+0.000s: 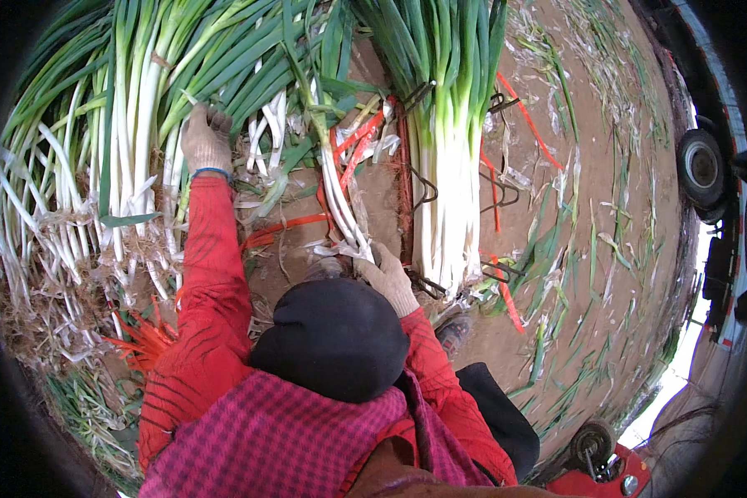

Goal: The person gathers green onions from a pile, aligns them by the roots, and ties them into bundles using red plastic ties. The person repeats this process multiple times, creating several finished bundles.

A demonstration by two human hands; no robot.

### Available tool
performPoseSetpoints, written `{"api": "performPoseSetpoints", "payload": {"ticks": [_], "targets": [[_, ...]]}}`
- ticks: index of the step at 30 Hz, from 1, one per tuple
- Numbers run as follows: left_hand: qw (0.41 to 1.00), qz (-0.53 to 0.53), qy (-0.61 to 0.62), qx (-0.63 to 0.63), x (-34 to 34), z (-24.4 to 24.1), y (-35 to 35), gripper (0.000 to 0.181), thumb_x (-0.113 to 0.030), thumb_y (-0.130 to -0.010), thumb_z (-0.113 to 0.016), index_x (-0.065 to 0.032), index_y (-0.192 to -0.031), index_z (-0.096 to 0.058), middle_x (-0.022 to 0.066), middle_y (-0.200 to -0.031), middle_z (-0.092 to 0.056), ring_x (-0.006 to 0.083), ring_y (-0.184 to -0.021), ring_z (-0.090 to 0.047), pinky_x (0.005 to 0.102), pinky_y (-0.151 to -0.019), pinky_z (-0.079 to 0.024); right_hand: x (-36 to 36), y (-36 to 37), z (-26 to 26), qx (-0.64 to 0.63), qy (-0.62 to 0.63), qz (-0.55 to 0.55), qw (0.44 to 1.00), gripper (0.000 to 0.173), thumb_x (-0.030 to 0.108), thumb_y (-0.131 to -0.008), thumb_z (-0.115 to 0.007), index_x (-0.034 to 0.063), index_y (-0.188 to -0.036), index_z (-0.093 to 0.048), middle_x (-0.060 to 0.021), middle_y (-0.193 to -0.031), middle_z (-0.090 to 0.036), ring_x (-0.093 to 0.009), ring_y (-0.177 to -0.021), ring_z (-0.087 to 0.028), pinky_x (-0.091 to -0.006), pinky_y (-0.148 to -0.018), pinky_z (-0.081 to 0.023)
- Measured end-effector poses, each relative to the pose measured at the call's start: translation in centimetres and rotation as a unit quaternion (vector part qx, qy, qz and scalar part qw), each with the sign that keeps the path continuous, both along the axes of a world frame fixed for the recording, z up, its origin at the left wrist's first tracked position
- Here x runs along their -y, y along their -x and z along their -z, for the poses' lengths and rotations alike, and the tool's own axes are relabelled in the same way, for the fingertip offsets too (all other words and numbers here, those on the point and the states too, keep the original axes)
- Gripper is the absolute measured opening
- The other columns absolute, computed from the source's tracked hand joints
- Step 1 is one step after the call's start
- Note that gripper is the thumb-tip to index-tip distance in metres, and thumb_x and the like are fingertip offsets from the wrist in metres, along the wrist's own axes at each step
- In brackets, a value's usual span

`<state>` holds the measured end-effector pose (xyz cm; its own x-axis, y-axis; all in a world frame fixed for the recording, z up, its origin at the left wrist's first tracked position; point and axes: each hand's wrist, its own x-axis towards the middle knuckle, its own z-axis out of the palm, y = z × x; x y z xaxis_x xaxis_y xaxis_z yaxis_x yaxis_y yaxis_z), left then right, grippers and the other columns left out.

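My left hand (206, 140), in a pale knitted glove, is at the upper left among the green leaves of a large heap of long green onions (140, 118). Its fingers are curled; whether they grip a stalk is unclear. Low at the centre, my right hand (389, 280), gloved too, holds the white root end of a few thin green onions (342, 205), whose leaves point up and away. Right of them, a thick bundle of green onions (451, 187) lies between bent dark metal rods (426, 187), white ends towards me.
Red plastic strips (286, 229) lie around the rods, and more are bunched (146, 339) at lower left. Leaf scraps (560, 249) litter the soil at right. A wheeled vehicle (702, 167) stands at the far right edge, and a red wheeled machine (622, 476) at lower right.
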<state>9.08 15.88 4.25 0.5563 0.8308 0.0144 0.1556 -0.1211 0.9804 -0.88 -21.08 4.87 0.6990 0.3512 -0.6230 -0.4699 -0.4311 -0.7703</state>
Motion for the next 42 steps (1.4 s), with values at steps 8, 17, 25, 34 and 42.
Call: {"api": "performPoseSetpoints", "payload": {"ticks": [8,17,25,34,42], "targets": [[0.95,0.194,0.228,-0.087,7.8,3.7,-1.9,0.07,-0.031,-0.085,-0.076,0.0104,-0.135,-0.049,0.0151,-0.107,-0.067,0.0183,-0.081,-0.063,0.0325,-0.067,-0.051,-2.3,1.6,0.4,0.079,0.139,-0.062,0.985,0.057,0.04,-0.091,-0.064,0.0119,-0.138,-0.051,-0.0292,-0.11,-0.068,-0.046,-0.106,-0.065,-0.0504,-0.09,-0.05],[0.732,0.673,0.009,-0.105,13.7,-4.1,4.5,0.019,-0.015,-0.081,-0.073,-0.0046,-0.096,-0.068,0.0081,-0.082,-0.065,0.0176,-0.078,-0.062,0.0337,-0.073,-0.052,-0.9,1.8,2.1,0.078,0.124,0.041,0.988,0.063,0.045,-0.091,-0.063,0.0047,-0.138,-0.052,-0.0288,-0.116,-0.068,-0.044,-0.115,-0.063,-0.0466,-0.097,-0.048],[0.876,0.125,0.452,0.111,1.0,2.8,11.6,0.022,-0.025,-0.103,-0.057,-0.0058,-0.111,-0.062,0.0093,-0.104,-0.065,0.0186,-0.094,-0.063,0.0367,-0.088,-0.053,-1.8,1.0,3.6,-0.051,-0.013,0.116,0.992,0.064,0.04,-0.09,-0.064,-0.005,-0.135,-0.054,-0.0161,-0.101,-0.072,-0.02,-0.09,-0.069,-0.0341,-0.084,-0.052],[0.847,0.244,0.463,-0.092,15.2,2.5,-1.8,0.029,-0.035,-0.102,-0.058,-0.0065,-0.103,-0.062,-0.0017,-0.076,-0.053,0.0121,-0.06,-0.052,0.0276,-0.053,-0.044,-0.6,2.1,3.3,0.058,0.077,-0.002,0.995,0.036,0.035,-0.098,-0.057,0.0002,-0.102,-0.065,-0.021,-0.088,-0.068,-0.033,-0.086,-0.069,-0.0429,-0.077,-0.05],[0.879,0.188,0.435,0.044,11.2,-0.9,-8.2,0.025,-0.032,-0.101,-0.059,-0.0071,-0.099,-0.058,-0.0059,-0.067,-0.042,0.0056,-0.053,-0.037,0.0236,-0.047,-0.031,2.1,4.7,3.3,0.086,0.211,-0.353,0.908,0.04,0.04,-0.092,-0.061,0.0068,-0.114,-0.069,-0.0242,-0.103,-0.071,-0.042,-0.095,-0.069,-0.0523,-0.082,-0.054]]}}
